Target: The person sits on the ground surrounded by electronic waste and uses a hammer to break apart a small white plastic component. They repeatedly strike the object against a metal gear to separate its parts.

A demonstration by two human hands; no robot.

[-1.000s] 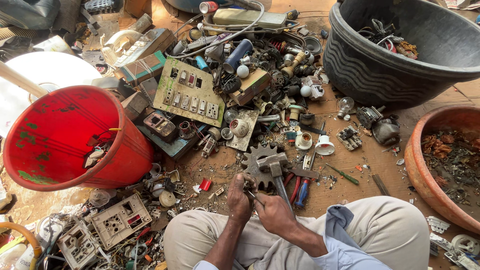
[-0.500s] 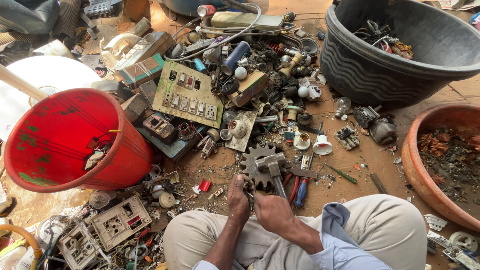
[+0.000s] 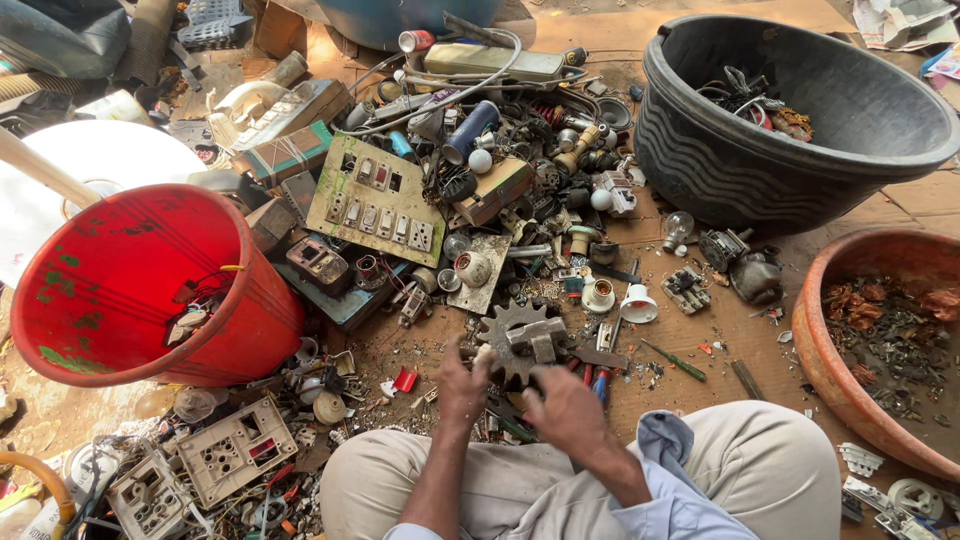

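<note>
I sit on the floor with my knees apart, both hands in front of me over a heap of electrical scrap. My left hand [image 3: 462, 385] is raised beside a grey metal gear [image 3: 520, 340], and its fingertips pinch what looks like a small pale part [image 3: 486, 352]. My right hand [image 3: 565, 410] hovers palm down, blurred, over red- and blue-handled tools [image 3: 598, 382] just right of the gear. I cannot make out whether it holds anything.
A red bucket [image 3: 130, 340] stands at left and a large black tub [image 3: 760, 170] at the back right. An orange basin [image 3: 830, 360] of scrap is at right. A green switch panel [image 3: 375, 200], bulbs, sockets and white switch plates [image 3: 235, 455] litter the floor.
My hands were close together, working on something small below the gear. They have now drawn apart, the left rising toward the gear and the right moving right.
</note>
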